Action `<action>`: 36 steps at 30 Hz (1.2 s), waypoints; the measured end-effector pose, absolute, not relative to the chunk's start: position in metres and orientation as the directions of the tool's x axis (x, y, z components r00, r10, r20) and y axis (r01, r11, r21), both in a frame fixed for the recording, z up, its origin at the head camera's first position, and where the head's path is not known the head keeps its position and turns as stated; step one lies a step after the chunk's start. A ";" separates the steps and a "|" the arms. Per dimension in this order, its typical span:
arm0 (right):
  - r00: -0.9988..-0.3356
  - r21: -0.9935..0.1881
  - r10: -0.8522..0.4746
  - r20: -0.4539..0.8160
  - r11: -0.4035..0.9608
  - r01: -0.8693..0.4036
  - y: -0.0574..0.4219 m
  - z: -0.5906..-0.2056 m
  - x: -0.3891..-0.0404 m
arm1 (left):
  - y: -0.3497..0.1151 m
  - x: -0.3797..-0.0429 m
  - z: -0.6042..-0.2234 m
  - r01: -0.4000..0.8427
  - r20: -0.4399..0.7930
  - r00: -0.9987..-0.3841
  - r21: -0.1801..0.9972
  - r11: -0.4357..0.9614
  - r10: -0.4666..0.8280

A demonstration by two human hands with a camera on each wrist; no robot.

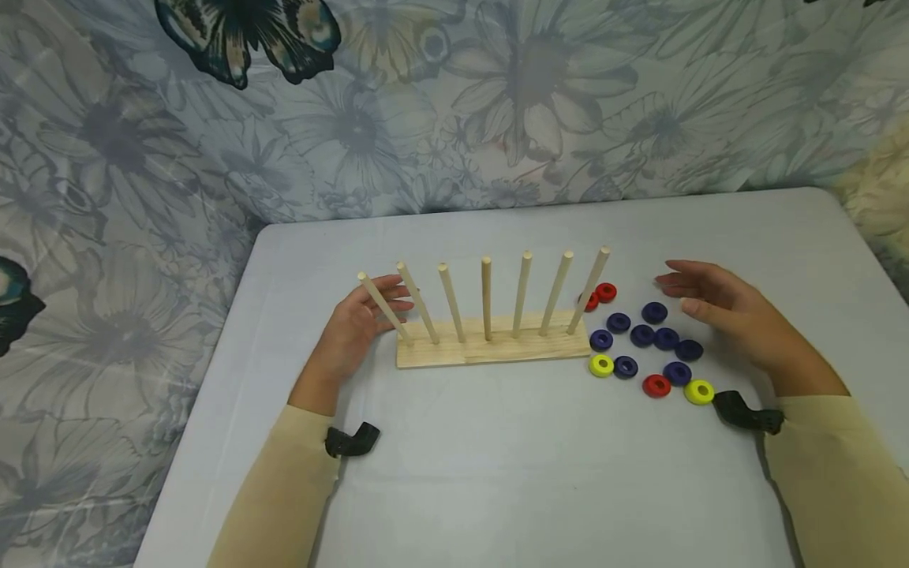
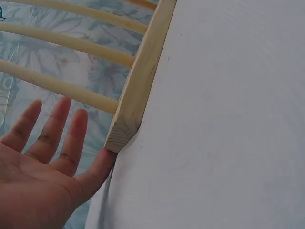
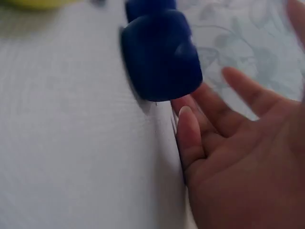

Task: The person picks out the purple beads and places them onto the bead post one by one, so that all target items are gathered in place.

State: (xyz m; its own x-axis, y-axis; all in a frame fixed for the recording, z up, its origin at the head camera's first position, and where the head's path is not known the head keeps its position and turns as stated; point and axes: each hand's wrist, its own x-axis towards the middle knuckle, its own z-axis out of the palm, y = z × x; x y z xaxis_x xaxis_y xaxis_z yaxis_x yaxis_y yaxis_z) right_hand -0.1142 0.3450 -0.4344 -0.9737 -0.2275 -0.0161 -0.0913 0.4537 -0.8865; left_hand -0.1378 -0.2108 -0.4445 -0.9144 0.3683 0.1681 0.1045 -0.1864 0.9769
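A wooden rack [image 1: 497, 347] with several upright pegs [image 1: 486, 300] stands mid-table, its pegs bare. My left hand [image 1: 355, 327] is at the rack's left end, fingers loosely extended behind the end peg. In the left wrist view, one finger of the left hand [image 2: 52, 176] meets the corner of the rack's base [image 2: 138, 86]. To the right lie several blue rings [image 1: 666, 339], red rings [image 1: 656, 386] and yellow rings [image 1: 699, 392]. My right hand [image 1: 738, 315] rests beside the rings, fingers relaxed and holding nothing. A blue ring [image 3: 162, 55] looms near its fingers in the right wrist view.
A white table [image 1: 554, 473] bears everything, its far edge against a flower-patterned cloth [image 1: 426, 118]. Black wrist straps [image 1: 353, 439] sit over both beige sleeves [image 1: 277, 481]. Two red rings [image 1: 606, 293] lie close to the rack's right-hand peg.
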 end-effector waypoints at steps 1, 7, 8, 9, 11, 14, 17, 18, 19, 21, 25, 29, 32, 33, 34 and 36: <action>-0.977 -0.880 -0.213 -0.025 0.467 -0.080 0.346 -0.438 -0.114 | -0.210 -0.138 -0.446 0.098 0.161 -0.918 0.977 -0.188 0.363; -0.983 -0.818 -0.173 -0.056 0.572 -0.054 0.340 -0.449 -0.114 | -0.208 -0.138 -0.455 0.078 0.150 -0.940 0.969 -0.236 0.305; -0.982 -0.806 -0.178 -0.058 0.589 -0.059 0.338 -0.449 -0.115 | -0.208 -0.137 -0.455 0.084 0.159 -0.940 0.965 -0.248 0.301; -0.982 -0.792 -0.181 -0.061 0.607 -0.062 0.336 -0.449 -0.115 | -0.208 -0.137 -0.455 0.090 0.169 -0.939 0.961 -0.261 0.300; -0.981 -0.769 -0.183 -0.067 0.636 -0.066 0.332 -0.449 -0.115 | -0.208 -0.137 -0.456 0.101 0.187 -0.934 0.955 -0.278 0.304; -0.983 -0.743 -0.170 -0.069 0.667 -0.063 0.329 -0.448 -0.115 | -0.207 -0.136 -0.458 0.098 0.185 -0.937 0.953 -0.287 0.296; -0.986 -0.728 -0.154 -0.069 0.683 -0.056 0.327 -0.449 -0.115 | -0.207 -0.135 -0.460 0.096 0.177 -0.943 0.955 -0.280 0.280; -0.986 -0.724 -0.150 -0.069 0.688 -0.054 0.326 -0.450 -0.115 | -0.207 -0.135 -0.460 0.098 0.178 -0.944 0.956 -0.278 0.279; -0.987 -0.720 -0.149 -0.065 0.691 -0.057 0.326 -0.450 -0.115 | -0.207 -0.135 -0.461 0.103 0.183 -0.942 0.955 -0.276 0.281; -0.987 -0.716 -0.147 -0.063 0.695 -0.058 0.325 -0.450 -0.115 | -0.207 -0.136 -0.462 0.117 0.198 -0.937 0.954 -0.275 0.288; -0.988 -0.706 -0.144 -0.062 0.705 -0.059 0.323 -0.449 -0.116 | -0.208 -0.136 -0.463 0.140 0.222 -0.928 0.952 -0.272 0.298; -0.988 -0.693 -0.135 -0.070 0.719 -0.049 0.323 -0.448 -0.116 | -0.205 -0.135 -0.461 0.151 0.222 -0.931 0.957 -0.245 0.290; -0.989 -0.689 -0.134 -0.057 0.722 -0.058 0.322 -0.450 -0.116 | -0.201 -0.132 -0.459 0.162 0.216 -0.942 0.963 -0.217 0.256; -0.990 -0.688 -0.134 -0.048 0.723 -0.065 0.321 -0.450 -0.116 | -0.200 -0.132 -0.458 0.166 0.215 -0.947 0.964 -0.210 0.239; -0.990 -0.688 -0.134 -0.038 0.722 -0.072 0.321 -0.451 -0.116 | -0.199 -0.131 -0.457 0.172 0.216 -0.951 0.964 -0.201 0.223; -0.991 -0.686 -0.129 -0.018 0.723 -0.081 0.321 -0.451 -0.116 | -0.196 -0.129 -0.455 0.189 0.222 -0.956 0.966 -0.177 0.191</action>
State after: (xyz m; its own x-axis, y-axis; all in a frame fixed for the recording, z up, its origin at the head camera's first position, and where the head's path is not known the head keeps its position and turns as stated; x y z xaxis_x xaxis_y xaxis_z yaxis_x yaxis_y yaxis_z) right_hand -0.1160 0.3208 -0.4514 -0.9915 -0.1289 -0.0182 -0.0815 0.7232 -0.6859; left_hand -0.1291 -0.1963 -0.4554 -0.9563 0.1907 0.2216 0.1886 -0.1766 0.9660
